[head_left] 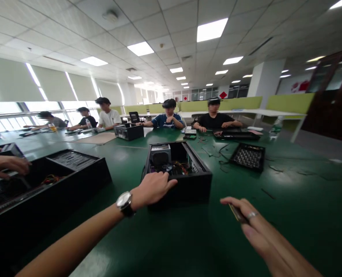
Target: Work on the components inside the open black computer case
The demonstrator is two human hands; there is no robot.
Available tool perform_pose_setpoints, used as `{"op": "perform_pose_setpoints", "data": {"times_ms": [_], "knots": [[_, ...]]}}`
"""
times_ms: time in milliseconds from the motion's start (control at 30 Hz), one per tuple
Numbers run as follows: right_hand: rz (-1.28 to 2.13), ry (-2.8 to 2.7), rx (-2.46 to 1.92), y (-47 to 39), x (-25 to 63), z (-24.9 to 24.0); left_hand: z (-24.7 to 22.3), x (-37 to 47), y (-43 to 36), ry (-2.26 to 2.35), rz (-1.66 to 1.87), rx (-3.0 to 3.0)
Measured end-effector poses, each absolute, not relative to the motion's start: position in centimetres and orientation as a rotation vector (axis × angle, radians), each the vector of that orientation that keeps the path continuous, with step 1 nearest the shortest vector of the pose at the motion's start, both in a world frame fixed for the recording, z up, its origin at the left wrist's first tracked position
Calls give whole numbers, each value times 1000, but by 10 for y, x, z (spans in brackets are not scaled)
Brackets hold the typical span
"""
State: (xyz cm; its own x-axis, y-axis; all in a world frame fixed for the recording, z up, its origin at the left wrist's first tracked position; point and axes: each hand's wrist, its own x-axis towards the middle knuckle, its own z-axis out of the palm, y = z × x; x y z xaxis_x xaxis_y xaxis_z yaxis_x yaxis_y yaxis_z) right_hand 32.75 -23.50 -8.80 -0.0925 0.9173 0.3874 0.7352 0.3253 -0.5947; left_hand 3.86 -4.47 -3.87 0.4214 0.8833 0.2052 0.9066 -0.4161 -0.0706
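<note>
An open black computer case (pixel 182 188) stands on the green table in front of me. Inside it show a grey power supply (pixel 160 154) and coloured wires (pixel 182 167). My left hand (pixel 153 187), with a watch (pixel 124 201) on its wrist, grips the near left rim of this case, fingers bent over the edge and thumb stretched along it. To the right of the case, above the table, my right hand (pixel 254 223) pinches a thin flat dark piece with a yellowish edge (pixel 237 214). Its kind is hard to make out.
Another open case (pixel 84 181) stands at left, with a co-worker's hand (pixel 7 165) over it. Across the table (pixel 124 157) lie a black panel (pixel 248 157), loose cables (pixel 224 154), a bottle (pixel 276 128) and a further case (pixel 129 132). Several people sit beyond.
</note>
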Motion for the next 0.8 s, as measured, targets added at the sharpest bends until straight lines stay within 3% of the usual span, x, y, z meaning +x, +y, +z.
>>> {"op": "perform_pose_setpoints", "data": {"times_ms": [133,233,433,567,800], "knots": [[313,-2162,-1201,-212,284,-19,-16,1,-140,-1392,-24,-2859],[163,-2612,-1110,-185,241,-1,-6,-9,-146,-1235,54,-2903],[41,-3054,-1562,-145,180,-28,-42,10,-93,-1168,696,-2809],[108,-3000,-1744,-129,166,-47,-43,17,-83,-1106,739,-2809],[367,-2870,-1939,-99,149,-66,-2,-16,-96,-1093,563,-2684]]}}
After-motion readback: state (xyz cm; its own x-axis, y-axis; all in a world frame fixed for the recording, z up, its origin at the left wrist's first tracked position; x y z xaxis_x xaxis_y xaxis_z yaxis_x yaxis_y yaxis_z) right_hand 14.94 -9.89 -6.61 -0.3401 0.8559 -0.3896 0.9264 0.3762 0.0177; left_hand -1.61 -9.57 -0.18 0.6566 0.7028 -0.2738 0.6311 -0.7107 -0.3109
